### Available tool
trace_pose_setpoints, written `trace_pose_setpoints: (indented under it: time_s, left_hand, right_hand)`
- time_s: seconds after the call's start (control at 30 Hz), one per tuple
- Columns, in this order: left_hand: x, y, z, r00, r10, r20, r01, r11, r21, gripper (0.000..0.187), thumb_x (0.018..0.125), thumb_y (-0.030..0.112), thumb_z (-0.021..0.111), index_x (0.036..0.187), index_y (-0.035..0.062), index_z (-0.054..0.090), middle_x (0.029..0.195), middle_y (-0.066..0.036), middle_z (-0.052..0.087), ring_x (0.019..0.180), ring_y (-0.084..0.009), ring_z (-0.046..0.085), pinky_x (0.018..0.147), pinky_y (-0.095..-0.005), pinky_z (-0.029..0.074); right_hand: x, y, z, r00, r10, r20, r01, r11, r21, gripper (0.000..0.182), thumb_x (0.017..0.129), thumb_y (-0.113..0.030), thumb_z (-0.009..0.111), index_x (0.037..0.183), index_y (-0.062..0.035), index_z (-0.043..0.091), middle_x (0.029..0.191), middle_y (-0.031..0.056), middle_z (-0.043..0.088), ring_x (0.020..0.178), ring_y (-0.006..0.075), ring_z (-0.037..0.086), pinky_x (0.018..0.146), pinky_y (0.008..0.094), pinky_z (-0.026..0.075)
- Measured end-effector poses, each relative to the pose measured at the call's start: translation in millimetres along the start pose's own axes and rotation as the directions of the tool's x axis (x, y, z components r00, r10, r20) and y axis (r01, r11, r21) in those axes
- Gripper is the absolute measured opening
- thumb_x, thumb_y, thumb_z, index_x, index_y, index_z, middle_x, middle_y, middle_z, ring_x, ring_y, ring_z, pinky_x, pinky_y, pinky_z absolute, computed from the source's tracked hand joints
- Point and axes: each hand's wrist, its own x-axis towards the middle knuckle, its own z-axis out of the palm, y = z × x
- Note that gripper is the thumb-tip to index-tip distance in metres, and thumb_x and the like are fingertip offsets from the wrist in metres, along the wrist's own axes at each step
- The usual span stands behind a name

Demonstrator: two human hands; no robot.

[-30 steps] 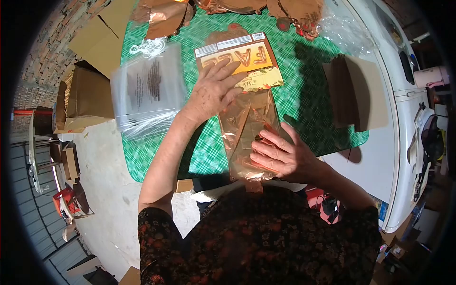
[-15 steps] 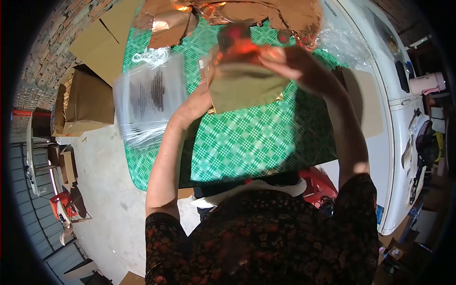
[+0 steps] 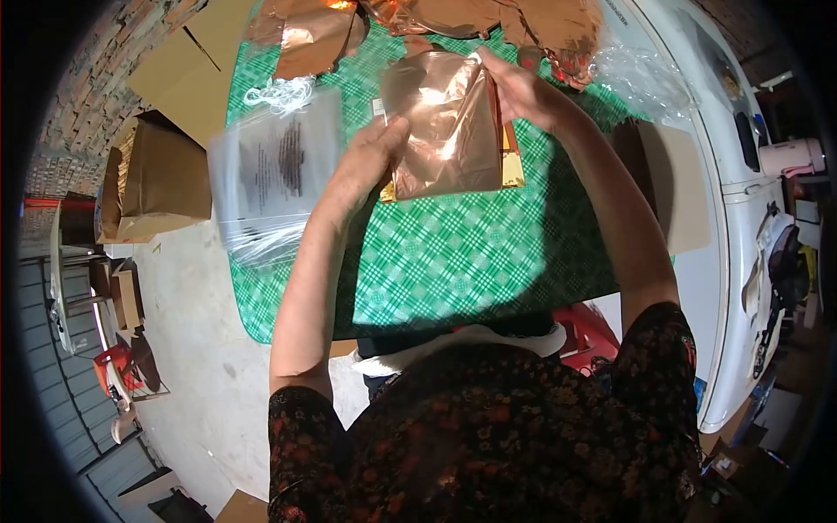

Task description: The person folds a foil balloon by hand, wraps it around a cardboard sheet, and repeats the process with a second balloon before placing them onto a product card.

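Observation:
A shiny copper-coloured foil packet point(image 3: 445, 131) lies in front of me, its surface creased and catching the light. My left hand point(image 3: 370, 161) grips its left edge, thumb on top and the other fingers mostly hidden beneath. At the upper right corner, my right hand point(image 3: 521, 91) pinches the packet between thumb and fingers. Gold patterned material point(image 3: 513, 167) sticks out from under its right side and lower corners. A small white label point(image 3: 377, 106) shows near its upper left edge.
A stack of clear plastic bags point(image 3: 270, 174) with dark print lies left on the green checked tablecloth point(image 3: 453, 261), beside white string point(image 3: 283, 94). Larger copper foil pieces point(image 3: 558, 35) spread along the back. Crumpled clear plastic point(image 3: 641, 78) and cardboard point(image 3: 676, 187) are at right.
The copper foil now lies over what was a dull olive-gold surface. My right hand has slowed from a blur and holds the upper right corner; my left hand has shifted slightly right.

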Motion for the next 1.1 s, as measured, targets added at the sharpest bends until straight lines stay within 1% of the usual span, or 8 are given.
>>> trace_pose_setpoints:
  time_s: [0.13,0.23,0.4,0.5,0.63,0.77,0.83,1.1]
  left_hand:
    - [4,-3,0,1.0,0.004,0.01,-0.004,1.0,-0.018,0.039,0.114,0.044,0.061,0.09,0.0135,0.062,0.071,0.01,0.048,0.058,-0.0037,0.035,0.052,-0.0241,0.025]
    - [7,-7,-2,1.0,0.01,0.009,-0.01,1.0,0.004,0.038,0.114,0.043,0.061,0.093,0.0122,0.063,0.073,0.009,0.051,0.059,-0.0033,0.036,0.052,-0.0239,0.026]
    - [-8,3,8,1.0,0.029,-0.01,-0.03,0.995,-0.094,0.038,0.114,0.045,0.061,0.105,0.0097,0.071,0.08,0.008,0.058,0.068,-0.002,0.044,0.059,-0.0225,0.035]
    - [-28,14,0,0.997,-0.051,0.065,0.048,0.998,0.049,0.035,0.112,0.039,0.067,0.117,0.0054,0.073,0.091,0.003,0.067,0.081,-0.0036,0.057,0.071,-0.0237,0.047]
    - [-49,-17,-10,0.945,0.297,0.137,-0.317,0.934,0.163,0.035,0.104,0.027,0.078,0.129,0.0017,0.073,0.116,-0.006,0.077,0.103,-0.0142,0.07,0.092,-0.0323,0.056]
    - [-91,-24,-13,0.804,0.488,0.341,-0.594,0.689,0.415,0.052,0.088,0.013,0.088,0.138,0.0082,0.072,0.145,-0.012,0.071,0.14,-0.0291,0.061,0.125,-0.0484,0.039]
    - [-108,-20,-3,0.736,0.546,0.4,-0.677,0.603,0.423,0.077,0.077,-0.002,0.085,0.149,0.0169,0.067,0.156,-0.01,0.064,0.153,-0.0298,0.053,0.134,-0.056,0.031]
    - [-109,-40,5,0.705,0.615,0.352,-0.631,0.32,0.707,0.073,0.082,-0.003,0.078,0.153,0.0053,0.059,0.159,-0.016,0.058,0.153,-0.0359,0.05,0.13,-0.0553,0.037]
  right_hand:
    - [-40,0,14,1.0,0.012,0.006,-0.013,0.998,0.055,0.087,0.105,-0.079,0.048,0.132,0.0018,0.068,0.115,0.0156,0.075,0.098,0.0246,0.074,0.096,0.0453,0.062]
    - [-57,16,10,0.994,-0.083,0.069,0.095,0.976,-0.195,0.084,0.104,-0.075,0.056,0.136,0.0024,0.067,0.121,0.0196,0.075,0.099,0.0247,0.074,0.098,0.0455,0.063]
    - [-69,24,23,0.984,-0.155,0.088,0.17,0.967,-0.191,0.048,0.105,-0.034,0.076,0.137,0.0008,0.067,0.128,0.0085,0.077,0.108,0.0117,0.07,0.096,0.0309,0.057]
    - [-73,32,26,0.952,-0.249,0.179,0.276,0.951,-0.139,0.047,0.104,-0.029,0.079,0.139,0.0003,0.066,0.129,0.0063,0.077,0.107,0.0105,0.069,0.092,0.0303,0.056]
    - [-98,46,38,0.967,-0.205,0.154,0.248,0.904,-0.348,0.038,0.097,-0.021,0.083,0.128,-0.0019,0.072,0.119,0.0089,0.078,0.106,0.0128,0.07,0.09,0.0343,0.058]
    - [-128,80,60,0.619,-0.726,0.299,0.65,0.26,-0.715,0.032,0.089,-0.01,0.083,0.119,-0.0058,0.074,0.117,0.0114,0.074,0.106,0.0311,0.071,0.088,0.0441,0.058]
    - [-143,77,72,0.609,-0.752,0.251,0.666,0.313,-0.678,0.039,0.085,-0.006,0.081,0.123,-0.0068,0.074,0.125,0.0113,0.072,0.121,0.036,0.068,0.104,0.0456,0.052]
    - [-160,90,85,0.63,-0.749,0.204,0.44,0.128,-0.889,0.062,0.077,0.002,0.076,0.138,-0.0001,0.067,0.142,0.0162,0.063,0.137,0.0354,0.058,0.115,0.0491,0.048]
